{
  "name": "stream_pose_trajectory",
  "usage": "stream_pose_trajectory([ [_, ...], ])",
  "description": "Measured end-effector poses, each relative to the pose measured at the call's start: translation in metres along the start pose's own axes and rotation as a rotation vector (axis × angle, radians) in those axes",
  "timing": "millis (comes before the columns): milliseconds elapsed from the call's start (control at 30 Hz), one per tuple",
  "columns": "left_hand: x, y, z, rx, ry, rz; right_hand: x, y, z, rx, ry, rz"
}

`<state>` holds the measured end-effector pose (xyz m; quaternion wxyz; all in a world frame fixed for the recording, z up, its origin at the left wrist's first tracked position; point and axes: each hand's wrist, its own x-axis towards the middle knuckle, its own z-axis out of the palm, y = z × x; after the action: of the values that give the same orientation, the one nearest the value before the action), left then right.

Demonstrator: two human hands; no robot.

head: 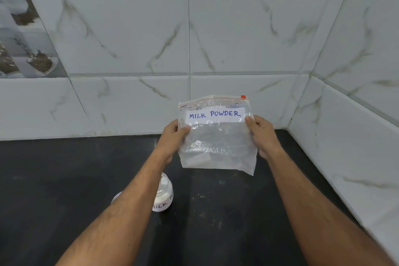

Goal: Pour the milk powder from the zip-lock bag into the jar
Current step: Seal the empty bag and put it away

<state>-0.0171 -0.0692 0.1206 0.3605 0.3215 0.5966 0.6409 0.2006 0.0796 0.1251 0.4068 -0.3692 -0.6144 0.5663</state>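
Above the bench's [216, 211] back edge, left hand [172, 134] and right hand [262, 134] pinch the zip-lock bag [218, 142] upright — seal up, label readable — jar [165, 193] below.

White marble-veined wall tiles [226, 28] meet a black countertop [64, 168]; left tiles perhaps pictorial.

We count one zip-lock bag [217, 136], one white label [214, 114] on it, one orange slider tab [243, 97]. One jar [165, 193] on the black counter [216, 211]. Two hands: left hand [172, 136], right hand [262, 135].
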Motion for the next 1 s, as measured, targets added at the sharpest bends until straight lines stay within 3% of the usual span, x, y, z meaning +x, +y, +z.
stream_pose_trajectory([
  [100, -0.001, -0.001, -0.002, -0.025, -0.019, -0.015, 0.0, -0.004, -0.012, 0.048, -0.321, 0.064],
  [167, 0.0, -0.005, -0.005, -0.045, -0.022, -0.018, 0.001, -0.003, -0.017, 0.049, -0.424, 0.084],
  [333, -0.003, -0.009, -0.016, -0.059, -0.198, -0.071, 0.003, 0.001, -0.014, 0.068, -0.322, 0.108],
  [500, 0.002, -0.01, -0.017, -0.082, -0.069, -0.077, 0.002, 0.006, -0.007, 0.074, -0.179, 0.143],
  [700, 0.002, -0.01, -0.015, -0.337, -0.044, -0.208, -0.006, 0.004, -0.004, 0.266, -0.186, 0.236],
  [800, 0.004, -0.014, -0.012, -0.403, -0.075, -0.307, -0.007, 0.009, -0.003, 0.326, -0.181, 0.299],
  [900, 0.004, -0.024, -0.013, -0.334, -0.035, -0.44, -0.008, 0.012, -0.005, 0.363, -0.121, 0.373],
  [1000, 0.0, -0.028, -0.014, -0.256, -0.126, -0.627, -0.012, 0.015, -0.011, 0.355, -0.085, 0.4],
])
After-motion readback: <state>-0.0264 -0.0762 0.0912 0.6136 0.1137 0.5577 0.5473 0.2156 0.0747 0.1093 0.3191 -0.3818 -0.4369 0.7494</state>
